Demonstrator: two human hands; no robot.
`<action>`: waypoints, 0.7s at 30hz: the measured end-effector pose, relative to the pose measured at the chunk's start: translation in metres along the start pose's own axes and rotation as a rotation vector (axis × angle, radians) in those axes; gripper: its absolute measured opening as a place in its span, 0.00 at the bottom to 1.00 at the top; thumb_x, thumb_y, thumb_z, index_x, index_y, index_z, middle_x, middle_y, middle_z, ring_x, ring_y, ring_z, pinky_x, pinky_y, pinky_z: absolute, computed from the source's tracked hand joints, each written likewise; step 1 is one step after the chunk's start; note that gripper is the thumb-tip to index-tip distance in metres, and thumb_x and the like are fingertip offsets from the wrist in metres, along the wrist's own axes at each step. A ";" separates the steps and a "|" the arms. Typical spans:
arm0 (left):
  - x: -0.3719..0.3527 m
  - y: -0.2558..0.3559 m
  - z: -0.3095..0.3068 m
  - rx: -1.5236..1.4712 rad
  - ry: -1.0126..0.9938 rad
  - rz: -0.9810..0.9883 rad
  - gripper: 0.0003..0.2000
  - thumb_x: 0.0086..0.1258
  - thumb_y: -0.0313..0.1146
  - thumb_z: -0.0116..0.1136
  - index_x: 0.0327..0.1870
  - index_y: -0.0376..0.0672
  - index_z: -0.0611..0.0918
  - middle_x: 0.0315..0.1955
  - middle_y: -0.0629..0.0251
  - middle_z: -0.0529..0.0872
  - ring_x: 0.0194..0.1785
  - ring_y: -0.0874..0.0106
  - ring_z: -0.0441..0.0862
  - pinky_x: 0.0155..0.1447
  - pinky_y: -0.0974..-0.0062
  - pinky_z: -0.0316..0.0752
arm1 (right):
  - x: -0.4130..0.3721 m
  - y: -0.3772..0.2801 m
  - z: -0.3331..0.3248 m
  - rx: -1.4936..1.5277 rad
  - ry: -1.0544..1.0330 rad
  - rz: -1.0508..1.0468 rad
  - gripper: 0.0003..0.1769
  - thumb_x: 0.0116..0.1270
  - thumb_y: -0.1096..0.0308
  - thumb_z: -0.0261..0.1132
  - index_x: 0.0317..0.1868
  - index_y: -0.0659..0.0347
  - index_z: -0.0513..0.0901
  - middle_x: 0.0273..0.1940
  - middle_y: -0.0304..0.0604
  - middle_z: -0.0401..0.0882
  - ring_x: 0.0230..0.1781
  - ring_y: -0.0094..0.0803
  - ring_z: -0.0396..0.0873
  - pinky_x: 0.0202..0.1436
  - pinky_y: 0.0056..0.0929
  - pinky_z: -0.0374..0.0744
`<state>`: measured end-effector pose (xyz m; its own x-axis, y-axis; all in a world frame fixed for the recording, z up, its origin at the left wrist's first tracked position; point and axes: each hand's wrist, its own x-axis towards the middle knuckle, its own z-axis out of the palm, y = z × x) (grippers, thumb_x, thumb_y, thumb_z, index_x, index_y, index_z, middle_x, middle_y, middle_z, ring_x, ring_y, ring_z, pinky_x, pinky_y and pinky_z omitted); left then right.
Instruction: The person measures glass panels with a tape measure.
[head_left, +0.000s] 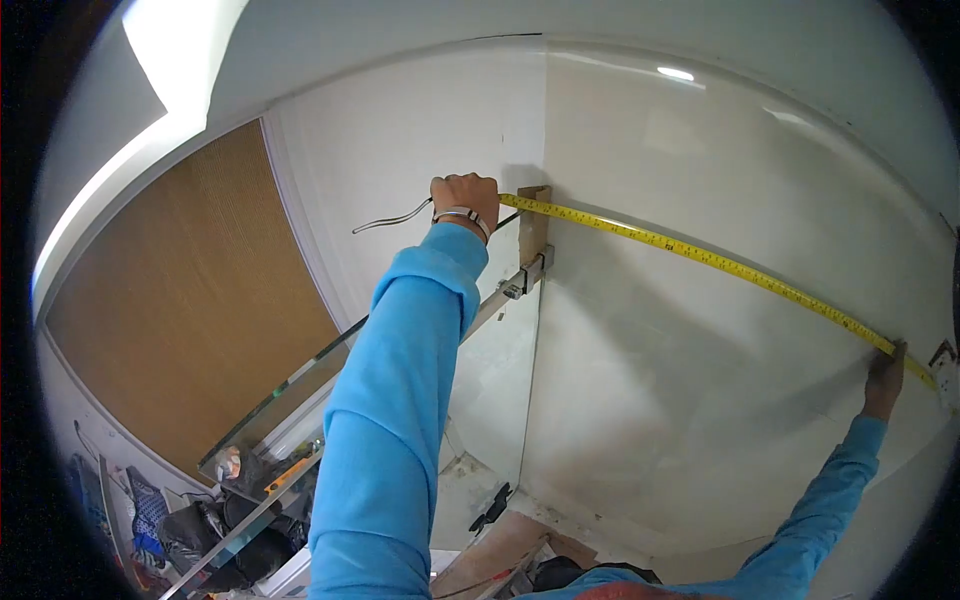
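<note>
A yellow tape measure blade (690, 252) stretches across the pale wall, sloping down from the corner to the right. My left hand (466, 198) is closed at the blade's upper left end, beside a brown block (534, 228) at the wall corner; a bracelet circles the wrist. Near the blade's lower right part, my right hand (885, 378) pinches it against the wall. The blade runs on past these fingers toward a wall fitting (943, 372) at the far right. A thin wire (390, 220) sticks out left of my left hand.
Glass panels (290, 400) with a metal rail and clamp (520, 285) stand below my left arm. A brown wood panel (190, 310) is at the left. Bags and tools (200, 535) lie at the lower left. A bright ceiling light (180, 50) shows above.
</note>
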<state>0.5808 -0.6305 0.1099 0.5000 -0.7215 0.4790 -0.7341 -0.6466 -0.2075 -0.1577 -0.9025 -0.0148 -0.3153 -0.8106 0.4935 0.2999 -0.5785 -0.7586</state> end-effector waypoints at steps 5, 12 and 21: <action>0.015 0.011 0.007 -0.011 -0.004 -0.005 0.14 0.71 0.47 0.50 0.43 0.51 0.85 0.38 0.62 0.86 0.46 0.61 0.83 0.48 0.61 0.73 | 0.007 0.007 -0.018 -0.114 0.015 -0.035 0.21 0.75 0.59 0.52 0.62 0.61 0.70 0.54 0.40 0.73 0.50 0.29 0.72 0.56 0.26 0.71; 0.023 0.015 0.004 -0.004 -0.073 0.011 0.13 0.70 0.43 0.50 0.41 0.48 0.85 0.39 0.60 0.86 0.46 0.61 0.84 0.47 0.61 0.74 | -0.007 0.000 -0.011 -0.156 0.046 -0.079 0.22 0.74 0.56 0.54 0.61 0.59 0.72 0.48 0.38 0.74 0.46 0.26 0.71 0.50 0.24 0.71; 0.027 0.016 0.007 0.011 -0.061 0.028 0.15 0.69 0.45 0.52 0.40 0.46 0.85 0.37 0.59 0.87 0.43 0.60 0.85 0.45 0.61 0.75 | -0.005 -0.002 -0.025 -0.440 0.027 -0.110 0.23 0.75 0.59 0.53 0.64 0.61 0.69 0.51 0.40 0.72 0.46 0.27 0.70 0.53 0.25 0.70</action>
<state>0.5861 -0.6620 0.1139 0.5064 -0.7529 0.4204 -0.7432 -0.6283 -0.2300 -0.1794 -0.8947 -0.0264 -0.3486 -0.7403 0.5749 -0.1464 -0.5628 -0.8135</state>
